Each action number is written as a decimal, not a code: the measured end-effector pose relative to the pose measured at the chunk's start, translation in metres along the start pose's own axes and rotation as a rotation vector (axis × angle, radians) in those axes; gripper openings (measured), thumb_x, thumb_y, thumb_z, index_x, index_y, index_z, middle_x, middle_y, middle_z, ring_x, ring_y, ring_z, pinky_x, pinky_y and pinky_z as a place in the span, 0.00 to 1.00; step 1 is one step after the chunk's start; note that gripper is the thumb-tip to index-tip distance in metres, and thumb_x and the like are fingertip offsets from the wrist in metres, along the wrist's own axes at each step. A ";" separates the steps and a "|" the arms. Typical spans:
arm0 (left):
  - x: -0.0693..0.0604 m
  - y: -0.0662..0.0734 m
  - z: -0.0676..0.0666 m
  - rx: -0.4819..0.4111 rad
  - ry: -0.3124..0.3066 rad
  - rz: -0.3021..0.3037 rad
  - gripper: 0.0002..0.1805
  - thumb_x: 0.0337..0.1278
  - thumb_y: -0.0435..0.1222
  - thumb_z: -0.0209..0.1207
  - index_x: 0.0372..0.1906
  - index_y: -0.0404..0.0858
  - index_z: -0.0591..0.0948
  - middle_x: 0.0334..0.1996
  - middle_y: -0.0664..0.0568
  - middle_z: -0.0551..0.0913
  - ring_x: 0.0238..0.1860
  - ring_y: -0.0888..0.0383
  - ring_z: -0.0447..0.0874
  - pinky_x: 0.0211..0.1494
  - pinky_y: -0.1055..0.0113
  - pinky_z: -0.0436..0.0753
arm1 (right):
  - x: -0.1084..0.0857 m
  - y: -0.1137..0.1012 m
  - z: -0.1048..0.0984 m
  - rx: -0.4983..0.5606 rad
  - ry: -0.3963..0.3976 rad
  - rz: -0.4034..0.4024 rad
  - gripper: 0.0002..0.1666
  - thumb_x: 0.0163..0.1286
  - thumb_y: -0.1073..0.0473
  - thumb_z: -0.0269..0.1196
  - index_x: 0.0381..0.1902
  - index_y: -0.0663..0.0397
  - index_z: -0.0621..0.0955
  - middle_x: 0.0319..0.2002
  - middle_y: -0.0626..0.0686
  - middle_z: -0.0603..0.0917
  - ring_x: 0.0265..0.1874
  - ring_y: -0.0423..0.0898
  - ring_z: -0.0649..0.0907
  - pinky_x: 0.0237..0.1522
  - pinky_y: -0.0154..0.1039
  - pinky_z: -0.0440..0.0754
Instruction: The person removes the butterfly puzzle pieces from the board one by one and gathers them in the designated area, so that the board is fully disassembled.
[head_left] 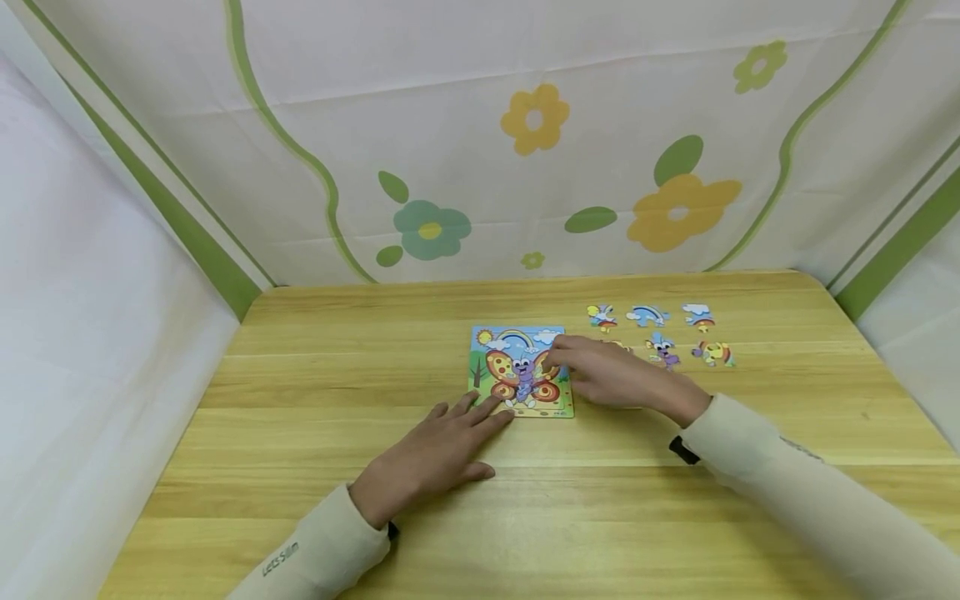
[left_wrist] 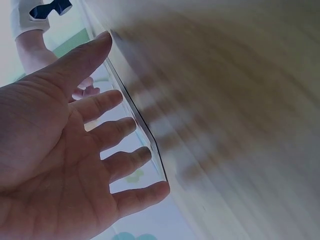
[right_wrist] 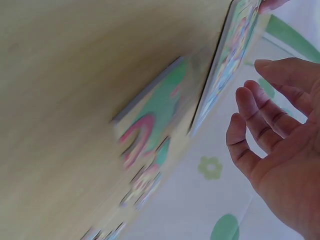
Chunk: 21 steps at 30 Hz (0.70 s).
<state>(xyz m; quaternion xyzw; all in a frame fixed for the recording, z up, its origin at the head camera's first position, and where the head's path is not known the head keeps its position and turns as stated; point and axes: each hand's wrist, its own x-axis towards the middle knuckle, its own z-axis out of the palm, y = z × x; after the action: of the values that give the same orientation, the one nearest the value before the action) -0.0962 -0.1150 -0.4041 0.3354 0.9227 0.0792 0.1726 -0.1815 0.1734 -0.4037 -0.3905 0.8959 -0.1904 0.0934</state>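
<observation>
A square jigsaw puzzle board (head_left: 555, 412) with a printed butterfly, sun and rainbow lies flat on the wooden table. My left hand (head_left: 438, 446) stretches its fingers out onto the board's lower left edge; in the left wrist view the fingers (left_wrist: 117, 132) are spread, palm in sight. Over the board's right edge is my right hand (head_left: 611, 373), which hides that part of the picture. Its fingers are loosely bent and apart from the thumb in the right wrist view, holding nothing visible. A green and red puzzle piece (right_wrist: 160, 102) lies on the table near it, mostly hidden in the head view.
Right of the board, loose pieces lie in two rows: a rainbow piece (head_left: 648, 315), a cloud piece (head_left: 699, 313), a purple piece (head_left: 663, 351), a yellow piece (head_left: 713, 353) and others. A flowered white curtain (head_left: 465, 167) stands behind the wooden table (head_left: 322, 375).
</observation>
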 end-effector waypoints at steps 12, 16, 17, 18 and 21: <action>-0.002 -0.002 0.000 -0.001 -0.011 -0.017 0.40 0.74 0.54 0.60 0.84 0.50 0.61 0.85 0.46 0.55 0.83 0.39 0.56 0.77 0.34 0.67 | 0.020 -0.017 0.008 0.014 -0.039 -0.026 0.18 0.72 0.67 0.66 0.57 0.50 0.86 0.57 0.49 0.84 0.59 0.50 0.83 0.59 0.52 0.85; -0.003 -0.002 0.000 0.002 -0.004 -0.015 0.40 0.74 0.53 0.60 0.83 0.50 0.61 0.84 0.45 0.56 0.83 0.39 0.57 0.76 0.35 0.68 | 0.023 -0.019 0.011 0.014 -0.057 -0.050 0.15 0.74 0.63 0.67 0.57 0.50 0.85 0.56 0.49 0.84 0.57 0.49 0.84 0.58 0.50 0.85; -0.003 -0.002 0.001 0.003 -0.002 -0.014 0.40 0.74 0.53 0.60 0.83 0.50 0.62 0.84 0.45 0.56 0.83 0.39 0.57 0.76 0.35 0.68 | 0.024 -0.019 0.011 0.014 -0.061 -0.055 0.15 0.73 0.62 0.68 0.57 0.50 0.85 0.56 0.49 0.84 0.56 0.48 0.84 0.57 0.50 0.85; -0.003 -0.003 0.001 0.003 -0.001 -0.013 0.40 0.74 0.53 0.60 0.83 0.50 0.62 0.84 0.45 0.56 0.83 0.39 0.58 0.76 0.35 0.68 | 0.025 -0.020 0.012 0.014 -0.064 -0.058 0.16 0.73 0.63 0.68 0.57 0.50 0.85 0.56 0.49 0.84 0.56 0.48 0.84 0.57 0.50 0.85; -0.003 -0.003 0.001 0.008 0.004 -0.012 0.39 0.73 0.53 0.60 0.83 0.50 0.63 0.84 0.45 0.57 0.82 0.39 0.58 0.76 0.34 0.69 | 0.026 -0.020 0.014 0.012 -0.074 -0.059 0.19 0.71 0.65 0.67 0.58 0.50 0.85 0.57 0.49 0.84 0.57 0.49 0.83 0.59 0.50 0.84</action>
<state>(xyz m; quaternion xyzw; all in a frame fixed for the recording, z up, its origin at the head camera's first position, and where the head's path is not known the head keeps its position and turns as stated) -0.0953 -0.1191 -0.4046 0.3306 0.9253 0.0749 0.1699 -0.1817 0.1380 -0.4083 -0.4230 0.8786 -0.1841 0.1231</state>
